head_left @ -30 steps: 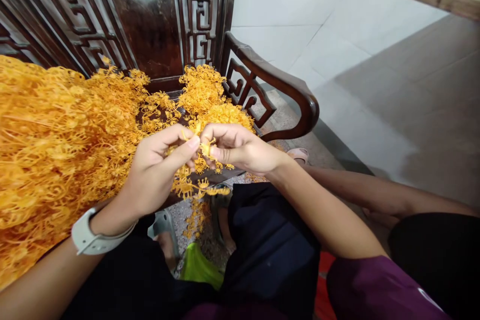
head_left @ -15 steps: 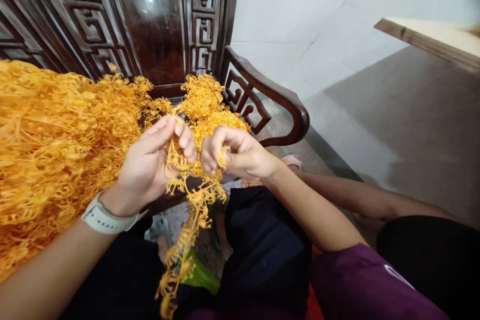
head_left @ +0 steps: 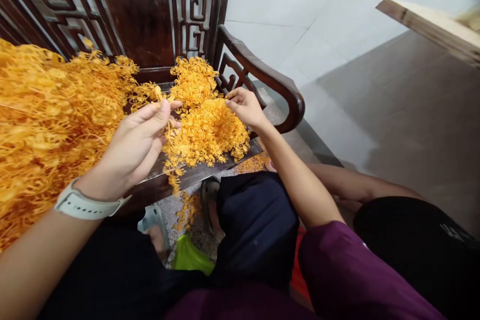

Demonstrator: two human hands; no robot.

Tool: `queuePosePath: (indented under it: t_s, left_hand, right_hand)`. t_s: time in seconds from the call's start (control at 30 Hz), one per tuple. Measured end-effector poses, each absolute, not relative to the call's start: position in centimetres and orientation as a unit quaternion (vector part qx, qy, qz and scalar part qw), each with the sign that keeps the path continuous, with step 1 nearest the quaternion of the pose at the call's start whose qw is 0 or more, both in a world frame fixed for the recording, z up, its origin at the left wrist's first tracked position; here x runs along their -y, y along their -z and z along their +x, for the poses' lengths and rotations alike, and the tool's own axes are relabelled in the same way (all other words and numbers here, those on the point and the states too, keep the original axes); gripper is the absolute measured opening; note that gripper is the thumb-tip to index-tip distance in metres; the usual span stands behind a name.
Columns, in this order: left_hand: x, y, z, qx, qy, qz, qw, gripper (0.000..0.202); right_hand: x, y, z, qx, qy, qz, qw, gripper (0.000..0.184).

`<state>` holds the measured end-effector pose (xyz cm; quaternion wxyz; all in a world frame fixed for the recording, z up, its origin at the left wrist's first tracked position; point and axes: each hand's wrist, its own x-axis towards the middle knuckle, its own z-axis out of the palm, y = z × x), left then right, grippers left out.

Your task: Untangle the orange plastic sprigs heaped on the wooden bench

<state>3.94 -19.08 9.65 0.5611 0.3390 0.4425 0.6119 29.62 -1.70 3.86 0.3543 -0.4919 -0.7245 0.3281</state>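
Observation:
My left hand (head_left: 137,142) is raised over the bench seat, thumb and fingers pinched on a hanging strip of orange plastic pieces (head_left: 169,152). My right hand (head_left: 244,106) reaches out over a small heap of loose orange pieces (head_left: 210,127), its fingers curled at the heap's far edge; what they hold, if anything, I cannot make out. A large mass of tangled orange strips (head_left: 45,115) fills the bench to the left. A pale watch band (head_left: 84,205) is on my left wrist.
The heaps lie on a dark carved wooden bench (head_left: 210,172) with a curved armrest (head_left: 270,77). Orange bits lie on the floor below (head_left: 187,207), beside a green object (head_left: 189,257). Another person's arm (head_left: 360,187) and dark-clothed leg are at right. A wooden board edge (head_left: 431,25) shows top right.
My right hand has left my left hand and moved forward to the small heap. My left hand has lifted slightly, still holding the strip, which hangs shorter.

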Motion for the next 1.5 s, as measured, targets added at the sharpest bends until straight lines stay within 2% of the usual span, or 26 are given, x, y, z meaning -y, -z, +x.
queuePosePath:
  t_s: [0.17,0.37,0.53,0.63,0.73,0.8,0.93,1.1,1.3,1.43,1.5]
  left_hand:
    - [19.2,-10.0,4.1,-0.454,-0.583,0.310,0.599,0.014]
    - [19.4,-10.2,4.3,-0.459,-0.582,0.316,0.592,0.013]
    - [19.5,-9.7,4.9,-0.464,-0.591,0.302,0.586,0.012]
    - [19.6,-9.2,5.5,-0.459,-0.590,0.312,0.586,0.012]
    - [19.8,-8.8,6.2,-0.438,-0.600,0.321,0.588,0.014]
    - [19.9,-8.8,6.7,-0.420,-0.611,0.315,0.593,0.016]
    - [19.8,-8.9,6.6,-0.399,-0.616,0.310,0.604,0.023]
    - [19.8,-9.2,5.3,-0.361,-0.595,0.363,0.620,0.033]
    - [20.3,-9.7,5.1,-0.353,-0.603,0.404,0.590,0.043]
    - [20.1,-9.5,5.5,-0.385,-0.612,0.423,0.546,0.035]
    - [19.9,-9.4,5.6,-0.418,-0.597,0.435,0.529,0.033]
  right_hand:
    - [2.6,-4.3,29.3,0.715,-0.338,-0.494,0.362,0.014]
    - [2.9,-3.9,29.0,0.671,-0.426,-0.502,0.340,0.018]
    - [3.6,-4.9,29.3,0.661,-0.417,-0.481,0.397,0.019]
    - [6.4,-6.3,28.1,0.683,-0.468,-0.394,0.399,0.028]
    - [10.5,-7.8,25.8,0.717,-0.557,-0.260,0.329,0.042]
    - [12.9,-8.3,24.3,0.746,-0.545,-0.206,0.322,0.041]
    - [14.9,-8.6,23.0,0.755,-0.509,-0.192,0.366,0.035]
    - [14.8,-9.5,23.4,0.664,-0.622,-0.180,0.374,0.032]
    - [14.9,-10.4,24.0,0.571,-0.715,-0.167,0.368,0.006]
    - [14.8,-10.2,24.0,0.534,-0.752,-0.159,0.351,0.017]
    - [14.7,-10.2,24.0,0.512,-0.757,-0.172,0.367,0.016]
